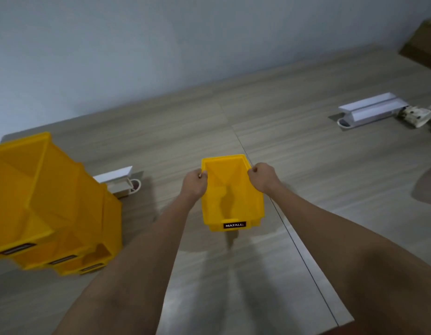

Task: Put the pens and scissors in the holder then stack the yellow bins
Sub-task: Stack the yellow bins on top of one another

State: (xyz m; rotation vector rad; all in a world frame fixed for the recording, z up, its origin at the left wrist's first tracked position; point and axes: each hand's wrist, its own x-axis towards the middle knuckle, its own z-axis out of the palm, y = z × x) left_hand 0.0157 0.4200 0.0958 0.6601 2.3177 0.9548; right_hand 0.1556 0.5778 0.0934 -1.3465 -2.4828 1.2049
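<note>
The left hand (194,183) and right hand (263,176) are each pinching a side rim of the small yellow bin (231,192), well right of the yellow stack (52,204). Stacking is nearing completion; no pens or scissors are showing.

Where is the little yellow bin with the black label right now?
In the head view the small yellow bin sits centre, gripped by the left hand and right hand, right of the yellow bin stack.
</note>
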